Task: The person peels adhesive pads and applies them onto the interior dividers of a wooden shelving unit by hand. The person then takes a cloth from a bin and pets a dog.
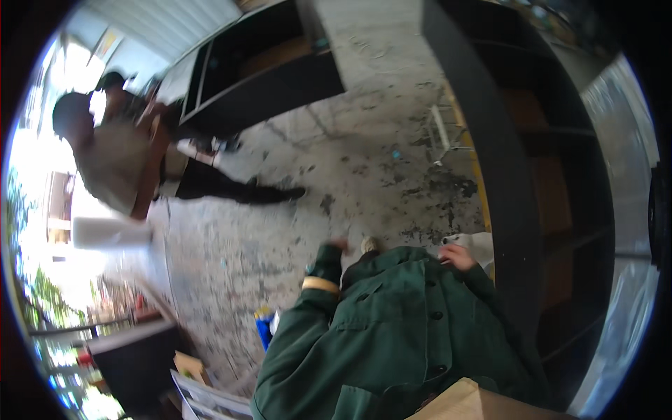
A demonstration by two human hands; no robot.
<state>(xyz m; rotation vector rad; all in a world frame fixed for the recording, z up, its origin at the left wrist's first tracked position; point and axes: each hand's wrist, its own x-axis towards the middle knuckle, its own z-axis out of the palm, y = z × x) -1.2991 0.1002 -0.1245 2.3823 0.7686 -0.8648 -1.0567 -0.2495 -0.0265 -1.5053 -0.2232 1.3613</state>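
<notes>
My left hand point(341, 245) hangs in front of the green jacket point(392, 315) I wear, smeared by motion, so its fingers cannot be made out. A pale yellowish ring, like a roll of tape point(320, 284), sits around my left sleeve. On the other side, my right hand point(458, 257) is low beside the jacket, its fingers loosely apart with nothing visible in them. Just behind it lies a whitish cloth-like thing point(477, 244); whether they touch, I cannot tell. Close to my right arm stands a tall dark shelf unit point(507, 189) with several compartments.
Two people stand at the left; the nearer wears a light shirt point(115, 161). Beyond them is another dark cabinet point(266, 105). A thin white metal frame point(441, 133) stands by the shelf unit. A blue container point(264, 329) is near my left elbow. The concrete floor point(231, 259) is stained.
</notes>
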